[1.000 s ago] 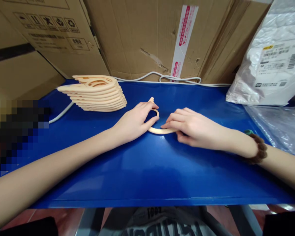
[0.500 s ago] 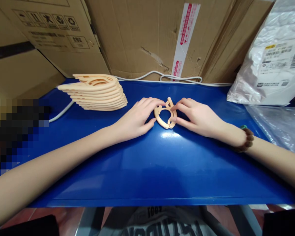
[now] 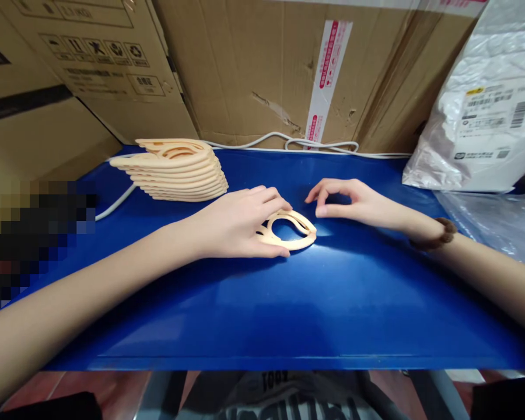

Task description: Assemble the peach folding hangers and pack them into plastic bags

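Observation:
A peach-coloured plastic folding hanger [image 3: 304, 240] lies flat on the blue table, its rounded loop toward the right. My left hand [image 3: 245, 224] holds it from the left, fingers on the far edge and thumb along the near edge; the palm hides its left end. To the right of the hanger, my right hand [image 3: 345, 198] is raised a little above the table. Its fingers are curved and apart from the thumb, with nothing between them. Back left stands a neat stack of like peach hangers [image 3: 179, 172], touched by neither hand.
Cardboard boxes [image 3: 245, 70] wall off the back and left of the blue table [image 3: 262, 315]. A white cable [image 3: 245, 143] runs along the back edge. At the right stand a white plastic mailing bag [image 3: 476, 134] and a clear plastic sheet [image 3: 485, 227].
The hanger has turned and come slightly nearer, its loop now pointing right. My left hand has closed around its left end. My right hand has let go and drawn away to the right.

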Available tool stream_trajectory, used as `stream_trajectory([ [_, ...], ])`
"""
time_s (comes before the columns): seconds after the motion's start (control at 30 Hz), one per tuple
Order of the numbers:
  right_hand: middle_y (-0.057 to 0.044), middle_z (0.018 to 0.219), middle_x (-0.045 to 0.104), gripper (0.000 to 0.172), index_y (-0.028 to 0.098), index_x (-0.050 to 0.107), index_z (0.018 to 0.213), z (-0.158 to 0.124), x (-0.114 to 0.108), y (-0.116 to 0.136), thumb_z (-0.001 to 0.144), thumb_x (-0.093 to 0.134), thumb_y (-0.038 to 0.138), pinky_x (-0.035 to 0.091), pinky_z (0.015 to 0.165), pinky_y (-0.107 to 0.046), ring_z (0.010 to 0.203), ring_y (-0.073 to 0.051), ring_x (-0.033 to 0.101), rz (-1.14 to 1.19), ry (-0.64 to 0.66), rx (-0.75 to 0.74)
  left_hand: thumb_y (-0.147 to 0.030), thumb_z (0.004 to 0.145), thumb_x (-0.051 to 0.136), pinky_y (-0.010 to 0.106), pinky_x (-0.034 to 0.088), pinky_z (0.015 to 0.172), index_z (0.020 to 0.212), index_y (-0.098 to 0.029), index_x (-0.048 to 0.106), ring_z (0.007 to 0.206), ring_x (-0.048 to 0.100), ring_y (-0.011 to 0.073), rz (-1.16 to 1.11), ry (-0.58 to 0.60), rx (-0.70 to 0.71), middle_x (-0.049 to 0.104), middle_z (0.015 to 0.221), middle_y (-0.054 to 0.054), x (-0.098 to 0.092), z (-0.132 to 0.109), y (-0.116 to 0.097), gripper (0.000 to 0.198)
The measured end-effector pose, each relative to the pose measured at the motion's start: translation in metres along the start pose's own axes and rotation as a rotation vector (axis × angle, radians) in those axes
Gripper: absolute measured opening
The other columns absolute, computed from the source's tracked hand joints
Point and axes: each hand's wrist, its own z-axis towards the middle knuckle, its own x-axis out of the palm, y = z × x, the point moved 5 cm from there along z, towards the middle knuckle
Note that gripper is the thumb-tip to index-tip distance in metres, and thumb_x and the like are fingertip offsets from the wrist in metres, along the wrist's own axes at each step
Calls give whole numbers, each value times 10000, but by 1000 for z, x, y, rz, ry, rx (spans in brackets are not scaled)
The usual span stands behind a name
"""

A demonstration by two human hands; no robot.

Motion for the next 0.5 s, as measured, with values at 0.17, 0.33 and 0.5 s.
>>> stream_trajectory([
  [0.17,-84,1079,687,345,215,731,912,2,-5,-10,889,650,549,462,967,-420,1037,-241,634,-170,-52,-75,-541,863,631,374,482,941,1322,-191,597,1082,595,263,96,-178,-53,622,1214,95,-70,-16,0,578],
  [0.33,-87,1079,665,364,213,702,974,2,-1,-16,895,642,563,441,987,-437,1060,-251,613,-277,-69,-121,-711,818,480,499,402,1018,1347,-221,603,1089,576,228,269,-289,-258,611,1198,-6,-128,-51,59,732],
  [0.5,-80,1073,664,356,215,688,991,2,1,-17,890,651,555,433,992,-445,1038,-245,614,-299,-89,-133,-738,792,566,604,347,1057,1339,-213,613,1116,561,273,155,-216,-495,648,1233,4,-125,-78,123,760],
])
